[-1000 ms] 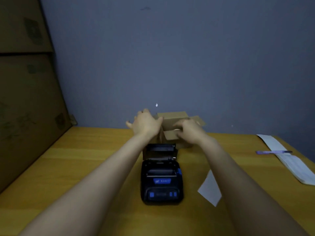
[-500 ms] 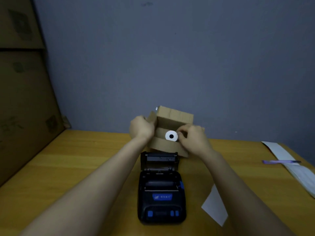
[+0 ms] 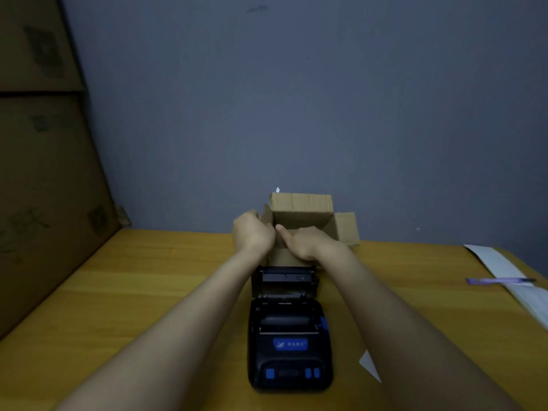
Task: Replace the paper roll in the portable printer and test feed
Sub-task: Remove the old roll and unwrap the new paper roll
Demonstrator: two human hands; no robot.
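The black portable printer with blue buttons lies on the wooden table, its lid swung open toward the back and the paper bay showing no roll. Just behind it stands a small cardboard box with its flaps open. My left hand grips the box's front left corner. My right hand lies over the box's front flap, thumb pointing left; its fingers are hidden. No paper roll is visible.
A white paper slip lies right of the printer. A long white paper strip and a purple pen lie at the table's right edge. Big cardboard cartons stand at the left, a blue-grey wall behind.
Half a second ago the box was tipped toward me and my right hand pinched a white roll at its opening. Now the box stands upright and the roll is out of sight.
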